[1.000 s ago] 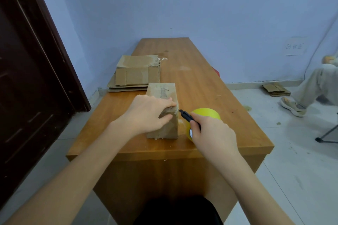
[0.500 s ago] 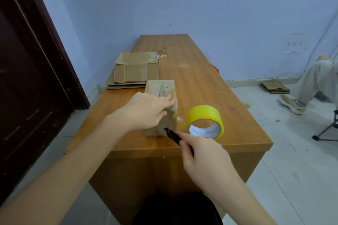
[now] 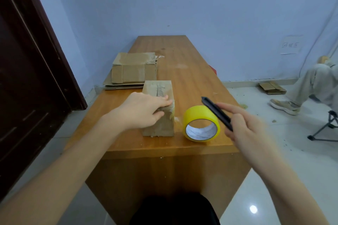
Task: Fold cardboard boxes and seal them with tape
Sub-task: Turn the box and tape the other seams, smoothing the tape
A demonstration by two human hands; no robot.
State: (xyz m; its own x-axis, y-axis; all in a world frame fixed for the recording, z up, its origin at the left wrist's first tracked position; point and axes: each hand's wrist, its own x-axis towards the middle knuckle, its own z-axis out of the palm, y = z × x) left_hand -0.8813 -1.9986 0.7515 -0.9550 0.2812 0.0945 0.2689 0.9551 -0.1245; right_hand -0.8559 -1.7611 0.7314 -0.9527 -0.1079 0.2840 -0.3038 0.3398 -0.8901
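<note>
Our left hand (image 3: 144, 110) rests flat, fingers straight, on the small cardboard box (image 3: 158, 113) at frame centre on the table (image 3: 192, 82). Our right hand (image 3: 245, 129) grips a black cutter (image 3: 216, 113) right of centre, raised above the yellow tape roll (image 3: 201, 123) standing just right of the box.

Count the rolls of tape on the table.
1. The yellow tape roll stands on edge near the table's front edge, between the cardboard box and the right hand. No others are visible.
</note>
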